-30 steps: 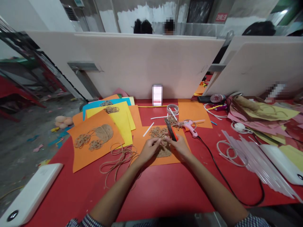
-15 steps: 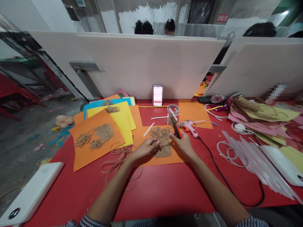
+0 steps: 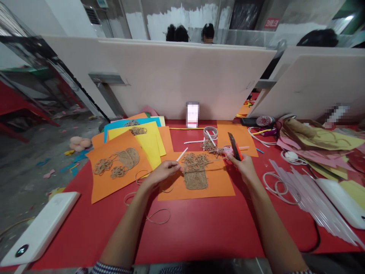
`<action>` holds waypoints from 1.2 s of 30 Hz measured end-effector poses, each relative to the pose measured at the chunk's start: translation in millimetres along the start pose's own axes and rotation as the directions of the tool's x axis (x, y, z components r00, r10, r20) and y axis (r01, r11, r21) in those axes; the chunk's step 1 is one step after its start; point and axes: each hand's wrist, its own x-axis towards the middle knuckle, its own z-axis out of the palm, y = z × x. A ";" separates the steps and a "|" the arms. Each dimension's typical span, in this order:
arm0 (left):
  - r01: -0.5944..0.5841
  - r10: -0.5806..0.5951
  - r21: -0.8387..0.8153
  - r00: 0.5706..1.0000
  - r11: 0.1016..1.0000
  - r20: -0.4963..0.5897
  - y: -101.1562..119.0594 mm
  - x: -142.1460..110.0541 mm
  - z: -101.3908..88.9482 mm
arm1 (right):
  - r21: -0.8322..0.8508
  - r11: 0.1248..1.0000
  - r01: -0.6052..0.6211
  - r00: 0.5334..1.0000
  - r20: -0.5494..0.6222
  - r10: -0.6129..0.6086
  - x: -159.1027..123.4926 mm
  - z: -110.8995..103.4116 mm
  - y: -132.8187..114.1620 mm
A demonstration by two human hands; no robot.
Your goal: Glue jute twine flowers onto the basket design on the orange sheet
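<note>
My left hand (image 3: 164,173) is closed in a pinch at the left edge of a twine pot-and-flower piece (image 3: 195,179), which lies flat on an orange sheet (image 3: 219,186). A thin strand of jute twine (image 3: 213,168) runs from its fingertips across the piece toward my right hand (image 3: 242,167). That hand is wrapped round an orange-and-black tool with a dark blade (image 3: 233,142), pointing up and away. Whether its fingers also pinch the strand's end is unclear. Behind it a pink glue gun (image 3: 227,150) is partly hidden. Loose twine (image 3: 159,216) curls beneath my left forearm.
Finished-looking twine shapes (image 3: 128,158) rest on coloured sheets at the left. A phone (image 3: 192,115) stands against the white board (image 3: 171,83). A tape roll (image 3: 210,132) lies before it. Clear plastic tubes (image 3: 310,201) and a white device (image 3: 342,201) are at the right.
My right hand has moved right with the orange-and-black tool, away from the twine piece. My left hand has shifted left, uncovering the piece, and the strand now stretches across it.
</note>
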 end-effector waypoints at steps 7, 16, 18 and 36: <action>0.004 -0.005 -0.015 0.997 1.000 -0.074 -7.5 3.6 3.8 | -0.056 0.998 -0.023 0.998 0.054 0.026 -1.0 -1.0 -5.2; 0.067 -0.074 -0.082 0.994 0.994 -0.085 -2.3 5.8 20.0 | -0.035 0.999 -0.007 0.999 0.045 0.008 -5.3 -0.5 -10.0; 0.058 -0.059 -0.006 0.992 0.998 -0.109 -1.9 7.4 20.4 | -0.017 1.000 -0.006 0.999 0.046 0.006 -5.0 -0.8 -9.6; -0.057 0.069 0.086 0.987 0.995 -0.143 9.5 8.1 25.7 | -0.174 0.977 0.120 0.991 -0.038 -0.129 -0.3 -4.0 -0.4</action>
